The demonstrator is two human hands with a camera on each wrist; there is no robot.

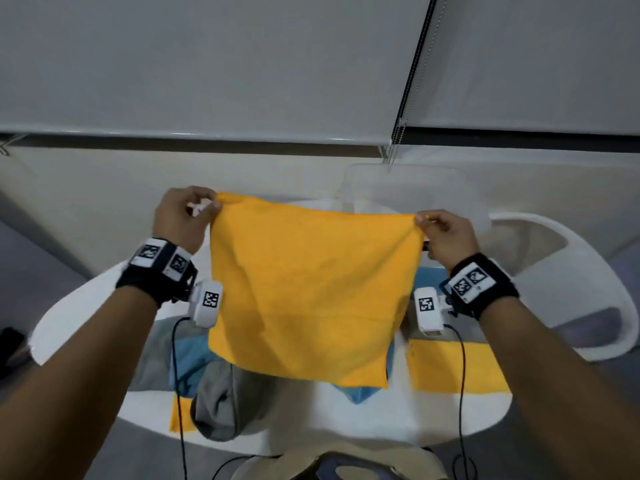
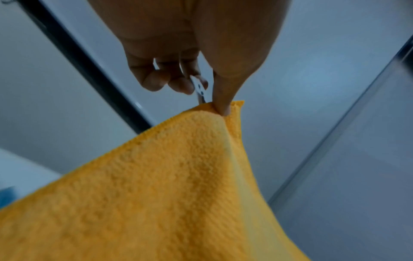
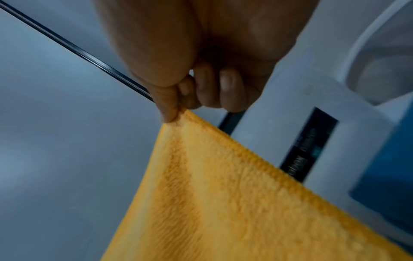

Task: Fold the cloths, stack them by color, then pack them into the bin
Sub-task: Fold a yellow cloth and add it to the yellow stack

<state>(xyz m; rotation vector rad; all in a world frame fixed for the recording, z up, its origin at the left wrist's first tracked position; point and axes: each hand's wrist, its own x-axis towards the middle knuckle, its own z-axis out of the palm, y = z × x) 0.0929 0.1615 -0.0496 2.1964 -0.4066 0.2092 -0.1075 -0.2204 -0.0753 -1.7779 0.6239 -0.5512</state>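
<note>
An orange cloth (image 1: pixel 304 289) hangs spread out in the air above the white table (image 1: pixel 346 420). My left hand (image 1: pixel 188 216) pinches its top left corner (image 2: pixel 223 109), and a small white tag sticks out by the fingers. My right hand (image 1: pixel 443 233) pinches the top right corner (image 3: pixel 172 121). A folded orange cloth (image 1: pixel 457 365) lies flat on the table at the right. Loose grey cloth (image 1: pixel 221 407) and blue cloth (image 1: pixel 188 362) lie heaped on the table at the left, partly hidden behind the hanging cloth. A clear plastic bin (image 1: pixel 401 188) stands at the far side of the table.
A white chair (image 1: pixel 568 278) stands to the right of the table. Another orange piece (image 1: pixel 180 414) pokes out under the grey heap. A folded blue cloth (image 3: pixel 384 176) lies near the bin. Window blinds (image 1: pixel 207 64) hang behind. Wrist camera cables trail over the table's front edge.
</note>
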